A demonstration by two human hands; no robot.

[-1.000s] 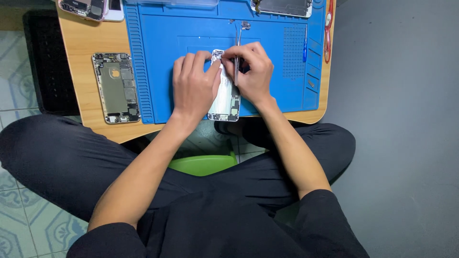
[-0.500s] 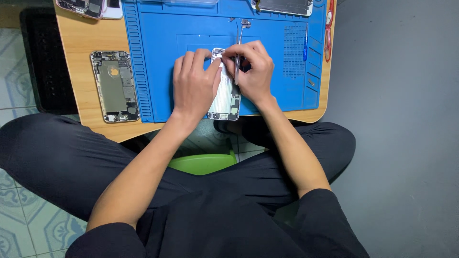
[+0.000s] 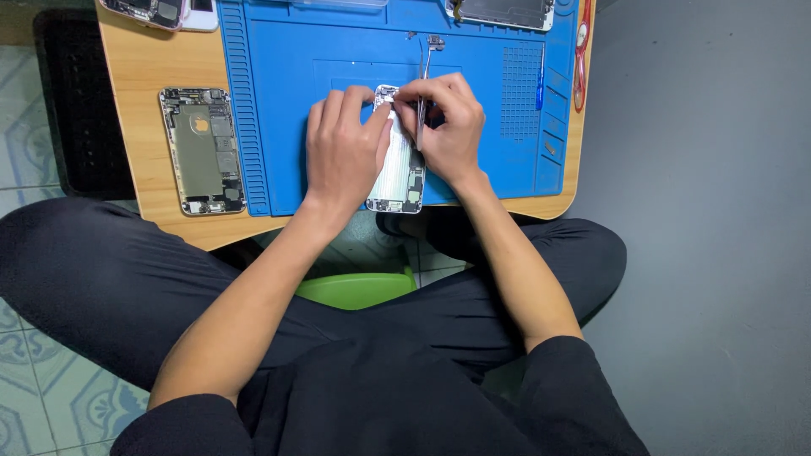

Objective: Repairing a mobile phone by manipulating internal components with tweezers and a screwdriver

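Observation:
An opened phone body (image 3: 400, 169), silver and face up, lies on the blue work mat (image 3: 279, 127). My left hand (image 3: 342, 156) lies flat on its left side and pins it down, thumb near the phone's top end. My right hand (image 3: 448, 127) grips thin metal tweezers (image 3: 421, 101), held nearly upright, with their tips at the phone's upper right part. A small flex part (image 3: 435, 40) lies on the mat just beyond the tweezers.
A second opened phone (image 3: 201, 150) lies on the wooden table (image 3: 144, 59) left of the mat. More phone parts (image 3: 160, 10) and a screen panel (image 3: 505, 12) sit at the far edge. A blue tool (image 3: 539, 80) and red-handled tool (image 3: 581, 51) rest at the mat's right side.
Both hands stay on the phone; my right hand with the tweezers has shifted only slightly at the phone's top end.

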